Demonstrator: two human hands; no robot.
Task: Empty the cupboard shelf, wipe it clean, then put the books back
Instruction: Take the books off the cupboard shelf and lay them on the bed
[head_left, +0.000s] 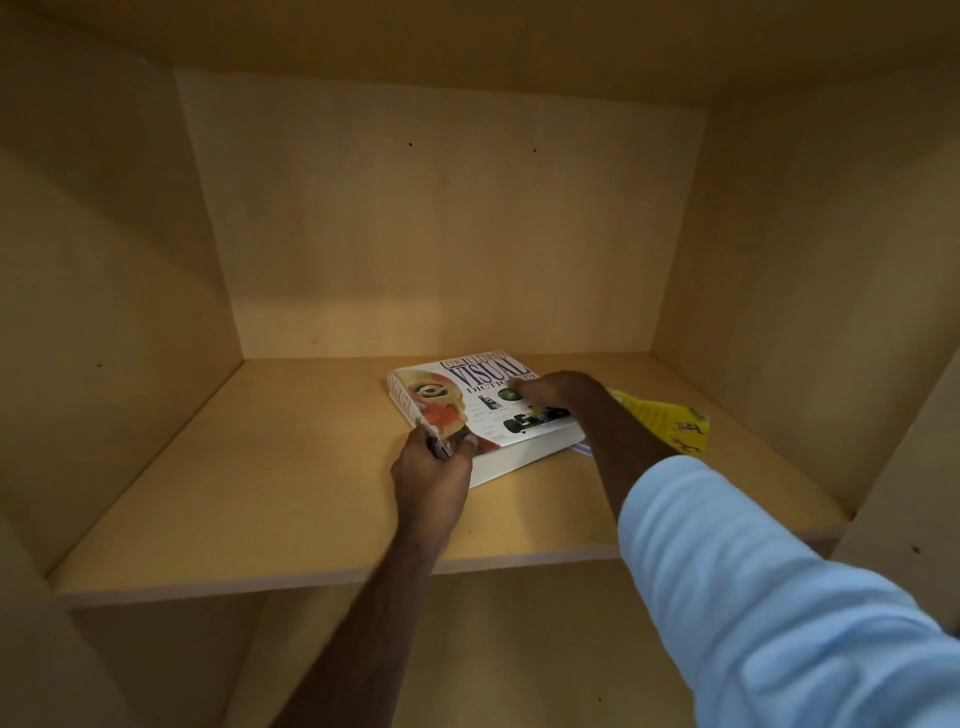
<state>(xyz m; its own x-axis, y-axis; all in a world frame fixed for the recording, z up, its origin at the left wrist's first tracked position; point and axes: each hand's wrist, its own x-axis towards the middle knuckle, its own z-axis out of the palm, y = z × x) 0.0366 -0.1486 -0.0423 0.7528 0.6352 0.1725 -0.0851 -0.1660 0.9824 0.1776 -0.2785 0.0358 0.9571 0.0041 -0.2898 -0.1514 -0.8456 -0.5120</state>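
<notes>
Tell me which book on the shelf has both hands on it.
The thick white visual dictionary: the left hand grips its near corner, the right hand rests on its cover. The thin yellow book beside it lies untouched.

Two arms in frame, both entering from the bottom edge. Left hand (434, 470) at centre of frame: forearm bare all the way down to the bottom edge, no sleeve on it. Right hand (558, 391) just right of centre: forearm bare from wrist to roughly mid-forearm, then a pale blue sleeve (769, 597) filling the lower right of the frame. Sleeve fabric soft, loose, creased, with rippled folds near the cuff. Cuff plain.
</notes>
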